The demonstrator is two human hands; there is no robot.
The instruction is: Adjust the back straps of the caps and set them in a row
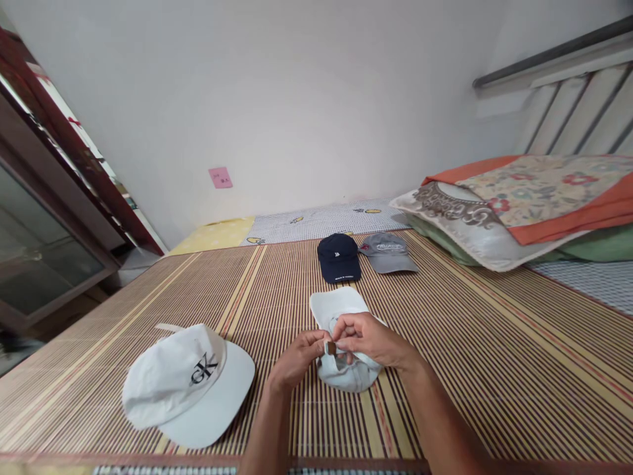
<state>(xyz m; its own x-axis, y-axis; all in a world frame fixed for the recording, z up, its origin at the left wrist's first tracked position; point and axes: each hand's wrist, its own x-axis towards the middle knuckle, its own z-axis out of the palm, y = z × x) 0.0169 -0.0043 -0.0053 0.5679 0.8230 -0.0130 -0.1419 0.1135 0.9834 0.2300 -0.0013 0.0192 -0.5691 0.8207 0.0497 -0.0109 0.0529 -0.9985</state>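
A pale, nearly white baseball cap [349, 379] lies on the striped bamboo mat in front of me, its brim pointing away. My left hand [301, 356] pinches the cap's back strap beside a small brown buckle. From the other side, my right hand [366, 338] closes its thumb and fingers on the same strap, close to the buckle. The exact grip of the fingertips is partly hidden. To the left rests a white cap [173, 376] with a black "CK" print, its strap end sticking up behind.
Beyond the pale cap sit a navy cap [338, 254] and a grey cap [388, 251], side by side. Pillows [475, 224] and folded floral bedding [548, 191] are piled at the right. A pink note [220, 177] is stuck on the white wall. Dark furniture [44, 218] stands at the left.
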